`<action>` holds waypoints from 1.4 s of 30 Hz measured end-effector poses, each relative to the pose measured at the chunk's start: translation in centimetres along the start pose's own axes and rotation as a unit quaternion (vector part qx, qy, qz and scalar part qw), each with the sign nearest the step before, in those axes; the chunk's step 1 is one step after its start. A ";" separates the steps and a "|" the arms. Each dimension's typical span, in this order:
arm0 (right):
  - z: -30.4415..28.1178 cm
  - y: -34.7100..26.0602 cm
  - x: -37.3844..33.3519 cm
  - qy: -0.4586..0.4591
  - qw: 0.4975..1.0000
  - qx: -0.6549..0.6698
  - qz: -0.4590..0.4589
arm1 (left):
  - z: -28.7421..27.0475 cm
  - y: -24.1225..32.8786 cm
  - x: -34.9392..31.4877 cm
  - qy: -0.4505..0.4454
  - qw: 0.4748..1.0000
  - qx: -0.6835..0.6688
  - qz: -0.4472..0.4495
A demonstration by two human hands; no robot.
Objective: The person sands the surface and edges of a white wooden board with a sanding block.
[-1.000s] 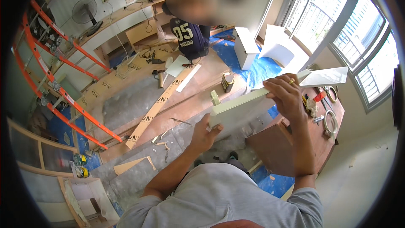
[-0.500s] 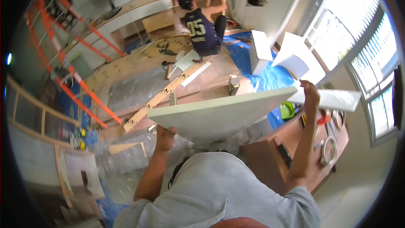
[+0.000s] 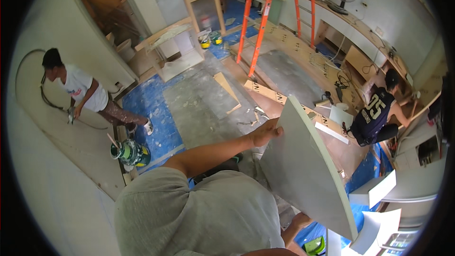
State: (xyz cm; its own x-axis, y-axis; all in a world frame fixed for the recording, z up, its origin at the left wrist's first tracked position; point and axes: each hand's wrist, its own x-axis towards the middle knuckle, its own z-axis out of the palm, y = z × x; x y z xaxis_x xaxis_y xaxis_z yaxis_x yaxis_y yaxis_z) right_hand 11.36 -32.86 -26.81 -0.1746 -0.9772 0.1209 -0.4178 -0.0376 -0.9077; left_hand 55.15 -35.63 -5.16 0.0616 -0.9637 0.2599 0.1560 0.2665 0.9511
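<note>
A wide, pale grey-green panel [image 3: 303,168] is held up on edge in front of my body, tilted, with its light green edge strip facing away from me. My left hand [image 3: 266,133] grips its near side close to the upper end, thumb against the face. Lower down, my right hand [image 3: 299,221] holds the panel near its other end; the fingers are partly hidden behind it. Both hands are closed on the board.
An orange ladder [image 3: 260,33] stands ahead, with a crouching person [image 3: 374,116] at the right. Another person [image 3: 87,87] is at the left wall, near a paint bucket [image 3: 135,152]. White boxes [image 3: 374,189], a wooden plank [image 3: 265,92] and blue sheeting [image 3: 151,109] lie on the floor.
My view has turned to the left, bringing the left wall and a second person into sight. The panel has swung from lying crosswise to running away from me, still in both hands.
</note>
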 end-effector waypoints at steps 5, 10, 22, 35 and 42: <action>0.8 16.6 0.1 -0.177 0.899 -0.399 0.037 | 1.5 -2.2 3.0 0.046 0.997 -0.008 0.055; 3.5 3.2 0.8 -0.111 0.955 0.270 0.043 | -1.6 -8.8 1.0 0.088 0.961 -0.217 -0.143; -2.5 -11.3 -3.9 0.054 0.973 0.226 0.000 | -3.8 -14.2 3.8 0.050 0.967 -0.115 -0.223; -1.8 -11.2 -0.8 0.059 0.990 0.124 0.002 | -6.7 -20.0 6.0 0.013 0.950 -0.132 -0.284; -3.5 -9.9 -1.0 0.017 0.993 0.118 -0.012 | -13.3 -24.1 7.1 0.019 0.937 -0.134 -0.321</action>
State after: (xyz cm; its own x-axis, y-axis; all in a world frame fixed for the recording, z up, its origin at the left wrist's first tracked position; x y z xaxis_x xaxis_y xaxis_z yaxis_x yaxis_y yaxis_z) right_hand 12.52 -30.73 -16.55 -0.1979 -0.9681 0.1539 -0.2032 -0.1131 -0.9726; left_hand 64.97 -48.71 -28.48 -0.0957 -0.9267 -0.3635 0.4148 -0.3691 0.8317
